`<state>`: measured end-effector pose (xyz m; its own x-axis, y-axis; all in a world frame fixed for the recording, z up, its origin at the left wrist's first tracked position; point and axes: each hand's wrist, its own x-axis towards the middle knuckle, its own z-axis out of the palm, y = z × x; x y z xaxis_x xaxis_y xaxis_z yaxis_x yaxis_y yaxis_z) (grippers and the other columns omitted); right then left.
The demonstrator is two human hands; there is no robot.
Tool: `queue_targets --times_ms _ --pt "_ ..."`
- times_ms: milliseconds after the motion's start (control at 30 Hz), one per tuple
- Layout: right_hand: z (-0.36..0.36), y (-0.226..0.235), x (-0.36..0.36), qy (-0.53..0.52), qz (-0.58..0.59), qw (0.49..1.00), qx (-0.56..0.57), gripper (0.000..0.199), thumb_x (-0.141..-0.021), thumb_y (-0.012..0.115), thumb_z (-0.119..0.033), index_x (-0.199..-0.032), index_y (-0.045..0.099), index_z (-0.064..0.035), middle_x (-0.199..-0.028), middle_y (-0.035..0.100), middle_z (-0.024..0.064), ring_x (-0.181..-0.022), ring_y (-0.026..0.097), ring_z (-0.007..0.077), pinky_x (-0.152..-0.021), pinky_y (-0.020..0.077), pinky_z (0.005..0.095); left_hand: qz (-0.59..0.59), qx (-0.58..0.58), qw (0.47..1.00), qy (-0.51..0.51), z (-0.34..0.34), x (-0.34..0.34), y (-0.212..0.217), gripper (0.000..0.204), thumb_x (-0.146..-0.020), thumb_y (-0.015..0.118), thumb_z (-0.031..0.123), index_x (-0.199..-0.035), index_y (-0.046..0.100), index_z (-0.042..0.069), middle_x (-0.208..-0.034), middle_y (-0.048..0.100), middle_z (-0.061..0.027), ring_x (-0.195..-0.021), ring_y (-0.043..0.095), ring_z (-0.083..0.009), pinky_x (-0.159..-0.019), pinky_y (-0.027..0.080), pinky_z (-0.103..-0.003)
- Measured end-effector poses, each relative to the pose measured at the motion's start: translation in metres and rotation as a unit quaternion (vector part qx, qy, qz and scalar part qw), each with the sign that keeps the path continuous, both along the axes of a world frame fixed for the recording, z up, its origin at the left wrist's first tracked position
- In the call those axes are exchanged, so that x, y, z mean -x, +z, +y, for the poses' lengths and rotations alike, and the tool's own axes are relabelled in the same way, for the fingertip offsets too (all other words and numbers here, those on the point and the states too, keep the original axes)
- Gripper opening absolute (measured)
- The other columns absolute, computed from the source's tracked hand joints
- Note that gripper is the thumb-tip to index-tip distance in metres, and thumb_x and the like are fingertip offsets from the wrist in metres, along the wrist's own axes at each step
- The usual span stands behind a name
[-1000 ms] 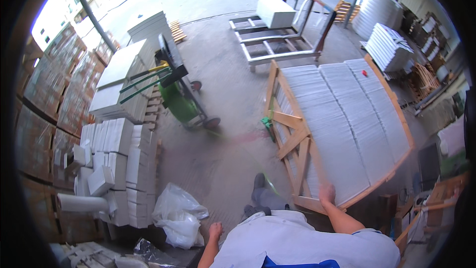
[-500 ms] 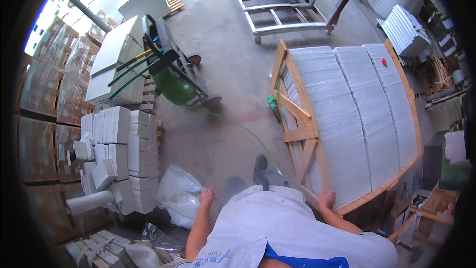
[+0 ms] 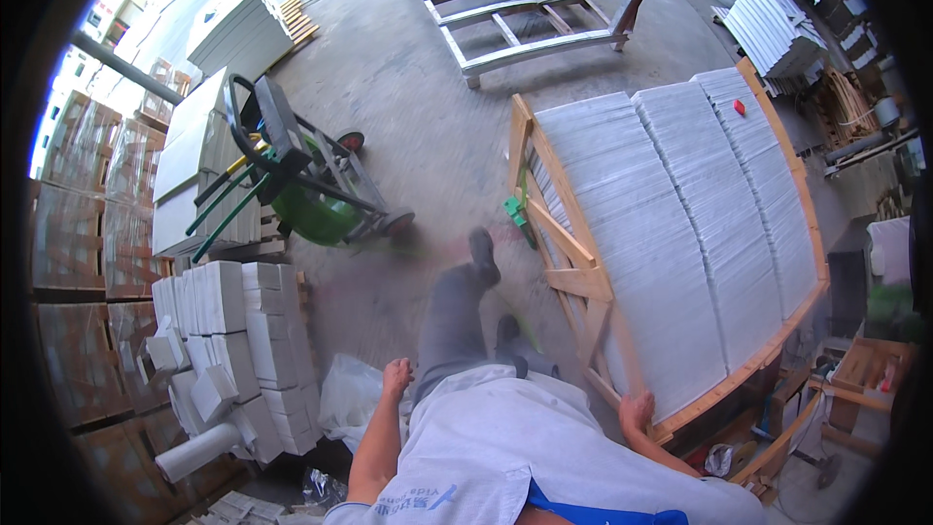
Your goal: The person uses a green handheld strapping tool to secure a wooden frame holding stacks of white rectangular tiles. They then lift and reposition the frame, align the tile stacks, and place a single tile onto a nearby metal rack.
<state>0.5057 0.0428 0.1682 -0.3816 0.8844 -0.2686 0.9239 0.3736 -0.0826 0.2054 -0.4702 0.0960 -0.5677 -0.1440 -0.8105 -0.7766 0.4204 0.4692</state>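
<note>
At the near left corner of a wooden crate (image 3: 622, 331), my right hand (image 3: 637, 411) grips the timber edge, with its fingers curled over it. The crate holds three rows of thin, light-grey slabs (image 3: 671, 224) packed on edge. A green strap buckle or tensioner (image 3: 515, 209) hangs at the crate's left side. My left hand (image 3: 397, 375) is held out low on the left with its fingers curled in and nothing visible in them. Behind it lies a translucent plastic bag (image 3: 348, 397), apart from the hand.
A green-bodied cart (image 3: 316, 214) with black handle and wheels stands ahead left. White blocks (image 3: 219, 301) are stacked nearer, beside wrapped pallets (image 3: 73, 262). A low metal frame (image 3: 515, 29) bearing a white block stands far ahead. White slabs (image 3: 773, 29) are piled at far right.
One leg has stepped forward onto the floor ahead. My left hand has shifted slightly left, away from the bag. My right hand stays at the crate's corner, and the whole view has turned a little.
</note>
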Motion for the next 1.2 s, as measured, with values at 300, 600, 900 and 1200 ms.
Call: queue_targets --times_ms 300,600,900,1200 --pt "0.031 0.049 0.095 -0.06 0.153 0.985 0.045 0.034 -0.093 0.059 -0.027 -0.112 0.06 0.0006 -0.111 0.062 0.0217 -0.108 0.056 0.0385 -0.096 0.0434 0.0453 0.008 0.018 0.995 -0.103 0.034 0.171 -0.043 0.037 -0.091 0.051 0.03 -0.085 0.064 -0.004 -0.071 0.065 -0.0146 -0.059 0.065 -0.0231 -0.053 0.051 -0.037" --pt "0.024 0.025 0.459 0.047 0.262 0.963 -0.051 0.038 -0.093 0.06 -0.032 -0.116 0.059 -0.0019 -0.116 0.062 0.0206 -0.111 0.056 0.0383 -0.095 0.0449 0.0456 -0.026 -0.082 0.987 -0.136 0.067 0.406 -0.038 0.032 -0.092 0.051 0.029 -0.098 0.06 -0.001 -0.082 0.065 -0.012 -0.061 0.063 -0.0214 -0.05 0.049 -0.033" --pt "0.012 -0.004 0.602 -0.072 0.167 0.981 0.065 0.054 -0.101 0.033 -0.046 -0.094 0.064 -0.0026 -0.098 0.065 0.024 -0.091 0.061 0.0425 -0.083 0.0463 0.0529 -0.048 -0.097 0.98 -0.169 0.045 0.528 -0.017 0.028 -0.091 0.053 0.027 -0.086 0.06 0.0 -0.072 0.06 -0.0083 -0.054 0.058 -0.0168 -0.045 0.044 -0.029" --pt "0.013 -0.027 0.625 -0.184 0.045 0.982 0.019 0.061 -0.099 0.029 -0.049 -0.093 0.068 -0.0033 -0.101 0.068 0.0204 -0.1 0.062 0.0393 -0.093 0.0408 0.0526 0.017 -0.147 0.968 -0.204 0.052 0.566 0.001 0.037 -0.091 0.051 0.029 -0.076 0.063 -0.003 -0.065 0.062 -0.0094 -0.056 0.061 -0.0172 -0.05 0.048 -0.031"
